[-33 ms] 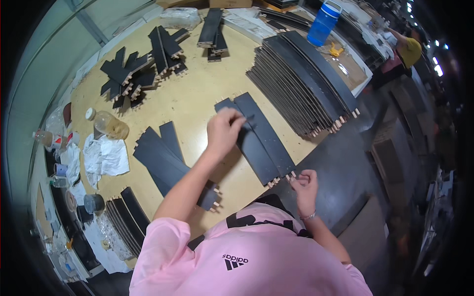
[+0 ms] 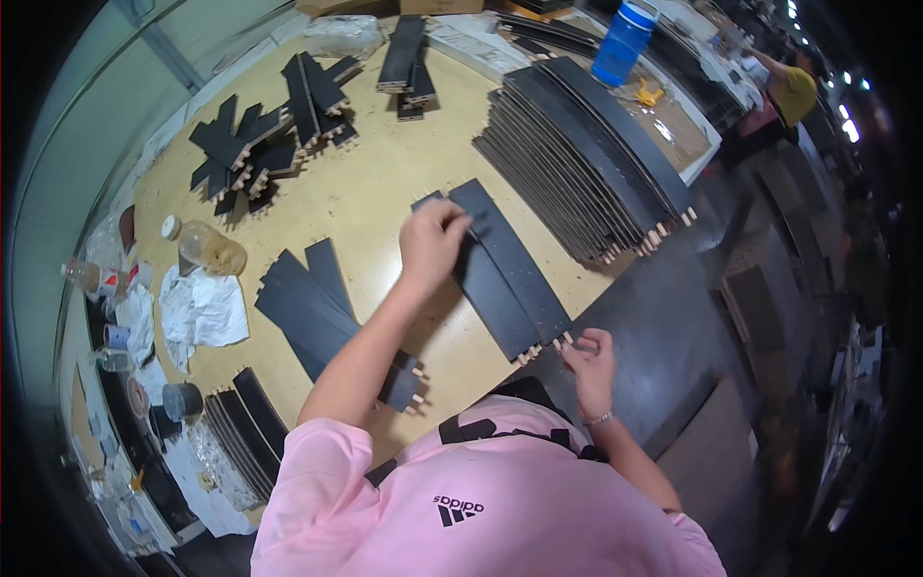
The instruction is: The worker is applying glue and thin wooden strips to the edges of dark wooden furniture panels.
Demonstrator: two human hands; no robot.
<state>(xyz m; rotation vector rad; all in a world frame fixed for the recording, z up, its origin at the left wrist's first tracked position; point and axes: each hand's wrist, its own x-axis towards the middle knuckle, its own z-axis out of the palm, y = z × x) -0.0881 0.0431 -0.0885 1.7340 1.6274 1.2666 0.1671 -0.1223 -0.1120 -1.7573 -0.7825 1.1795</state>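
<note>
Two dark, narrow panels lie side by side at the table's near edge: a left panel and a right panel. Light wooden dowels stick out of their near ends. Over the far part of the left panel is my left hand, its fingers pinched together; whatever is in the pinch is too small to make out. My right hand is at the near end of the right panel, thumb and finger closed on a wooden dowel there.
A tall stack of dark panels stands to the right. Crossed panels lie left of my left arm, and loose short pieces are heaped farther back. Bottles and white paper sit at the left; a blue jug stands far right.
The whole view has shifted slightly, with the table a little farther left. Both hands keep nearly the same places by the two panels.
</note>
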